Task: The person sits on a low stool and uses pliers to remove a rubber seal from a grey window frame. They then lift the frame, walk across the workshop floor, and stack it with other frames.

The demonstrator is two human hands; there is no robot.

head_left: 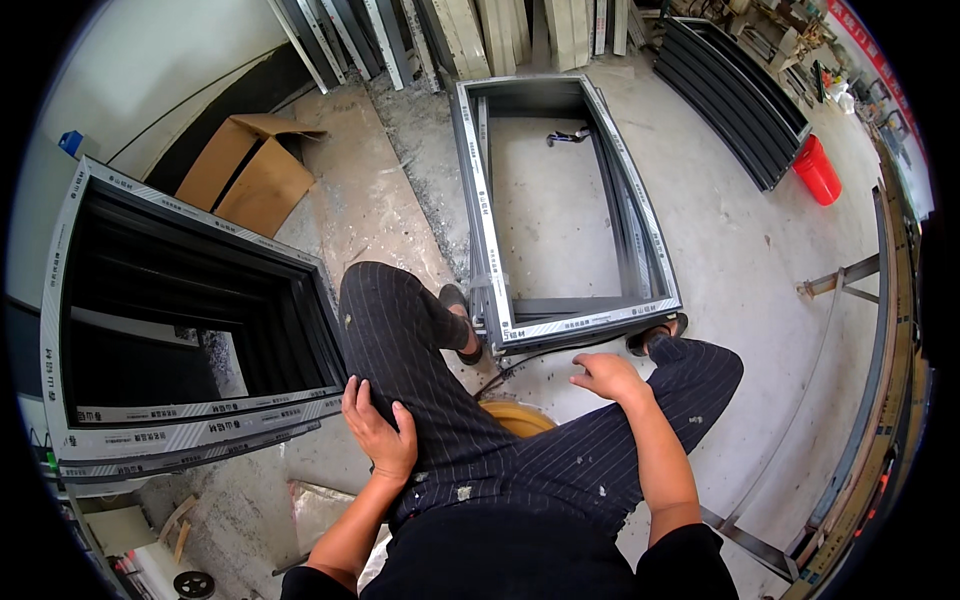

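Resting on striped trousers (405, 325), left hand (385, 438) lies spread; right hand (612, 378), fingers loosely parted, hovers near stacked frames (600, 321).

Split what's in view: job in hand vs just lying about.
Likely in the job:
front frame stack, near the right hand
left frame stack, near the left hand

Apparently just lying about:
cardboard box
brown floor sheet
red bucket

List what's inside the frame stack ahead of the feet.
Inside the frame stack: grey floor and, near the far end, a small dark object, too small to identify. Floor under the stack's sides is covered; can't tell what's there.
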